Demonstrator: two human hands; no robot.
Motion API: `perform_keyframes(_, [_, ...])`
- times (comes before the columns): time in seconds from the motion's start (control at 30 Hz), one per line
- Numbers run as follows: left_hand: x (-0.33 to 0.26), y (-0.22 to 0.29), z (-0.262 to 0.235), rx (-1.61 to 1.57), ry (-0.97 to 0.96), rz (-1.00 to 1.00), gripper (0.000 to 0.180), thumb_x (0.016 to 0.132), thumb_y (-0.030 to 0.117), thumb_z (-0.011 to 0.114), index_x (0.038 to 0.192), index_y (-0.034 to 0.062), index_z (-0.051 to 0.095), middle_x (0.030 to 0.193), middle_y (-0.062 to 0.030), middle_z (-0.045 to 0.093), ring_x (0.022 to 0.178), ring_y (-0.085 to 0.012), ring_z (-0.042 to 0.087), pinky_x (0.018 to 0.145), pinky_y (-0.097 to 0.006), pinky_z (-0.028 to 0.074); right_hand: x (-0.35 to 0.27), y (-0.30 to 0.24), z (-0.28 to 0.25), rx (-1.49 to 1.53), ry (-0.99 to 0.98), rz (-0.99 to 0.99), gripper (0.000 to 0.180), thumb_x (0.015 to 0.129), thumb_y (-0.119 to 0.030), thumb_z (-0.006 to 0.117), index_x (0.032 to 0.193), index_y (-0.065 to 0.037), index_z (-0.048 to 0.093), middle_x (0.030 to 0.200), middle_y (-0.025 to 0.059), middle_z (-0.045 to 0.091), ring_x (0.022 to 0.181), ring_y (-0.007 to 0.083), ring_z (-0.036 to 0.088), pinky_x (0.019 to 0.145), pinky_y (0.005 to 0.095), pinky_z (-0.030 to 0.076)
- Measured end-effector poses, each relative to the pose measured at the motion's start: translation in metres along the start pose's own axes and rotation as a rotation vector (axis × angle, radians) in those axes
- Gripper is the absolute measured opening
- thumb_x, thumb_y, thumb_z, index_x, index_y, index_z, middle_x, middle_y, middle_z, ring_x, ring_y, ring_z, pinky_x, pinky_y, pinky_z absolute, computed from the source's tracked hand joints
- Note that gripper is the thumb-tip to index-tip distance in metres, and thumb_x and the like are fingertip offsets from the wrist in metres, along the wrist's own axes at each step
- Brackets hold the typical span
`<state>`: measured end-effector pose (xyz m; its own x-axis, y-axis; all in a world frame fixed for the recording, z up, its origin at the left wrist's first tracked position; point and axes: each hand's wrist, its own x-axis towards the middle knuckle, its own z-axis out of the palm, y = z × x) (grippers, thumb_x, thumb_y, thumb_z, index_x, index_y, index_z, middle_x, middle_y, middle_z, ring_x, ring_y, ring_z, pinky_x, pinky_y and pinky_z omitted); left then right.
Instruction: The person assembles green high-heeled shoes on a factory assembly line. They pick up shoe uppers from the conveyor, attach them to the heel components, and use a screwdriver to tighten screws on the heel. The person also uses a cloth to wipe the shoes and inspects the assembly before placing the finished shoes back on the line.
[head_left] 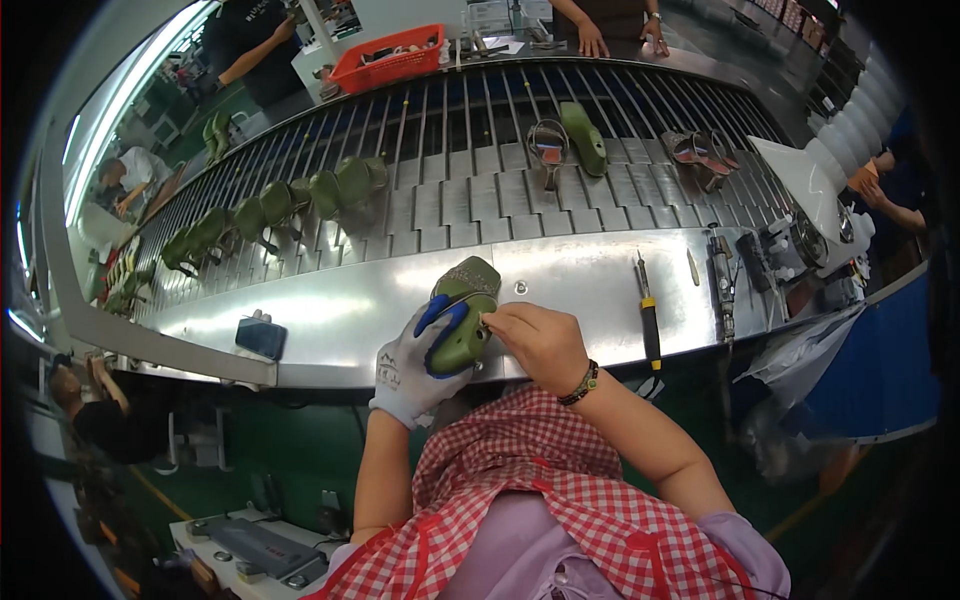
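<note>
My left hand [412,362], in a white glove with blue fingertips, grips a green shoe last with a sparkly sole piece on it [464,305] over the steel ledge [330,310]. My bare right hand [537,338], a beaded bracelet on its wrist, pinches at the side of the same last, fingers closed against its edge. Whether a small tool sits in those fingers is hidden.
A slatted conveyor [450,190] carries several green lasts [300,195] and sandals [700,150]. A yellow-handled awl [648,310], other tools [722,280] and a dark phone [261,336] lie on the ledge. An orange basket [385,62] and other people stand beyond.
</note>
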<state>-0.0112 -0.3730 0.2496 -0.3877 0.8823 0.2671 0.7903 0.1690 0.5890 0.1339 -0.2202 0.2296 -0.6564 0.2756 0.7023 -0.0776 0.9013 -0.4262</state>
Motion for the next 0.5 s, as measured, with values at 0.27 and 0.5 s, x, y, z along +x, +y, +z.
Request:
perform_keyframes(0.27, [-0.001, -0.009, 0.006, 0.051, 0.059, 0.051, 0.07, 0.06, 0.031, 0.079, 0.126, 0.0202, 0.059, 0.129, -0.0145, 0.055, 0.103, -0.032, 0.064, 0.085, -0.038, 0.055, 0.009, -0.002, -0.004, -0.101, -0.083, -0.068, 0.013, 0.077, -0.009, 0.067, 0.089, -0.007, 0.064, 0.088, 0.006, 0.066, 0.071, 0.021, 0.066, 0.059, 0.0315, 0.053])
perform_keyframes(0.5, [-0.002, -0.014, 0.01, 0.059, 0.078, 0.063, 0.069, 0.06, 0.03, 0.078, 0.125, 0.0196, 0.059, 0.128, -0.0144, 0.056, 0.097, -0.0321, 0.067, 0.08, -0.038, 0.056, 0.005, 0.0, 0.011, 0.21, -0.074, 0.311, 0.01, 0.077, -0.008, 0.067, 0.084, -0.003, 0.061, 0.077, 0.0064, 0.063, 0.065, 0.0191, 0.066, 0.06, 0.0285, 0.053])
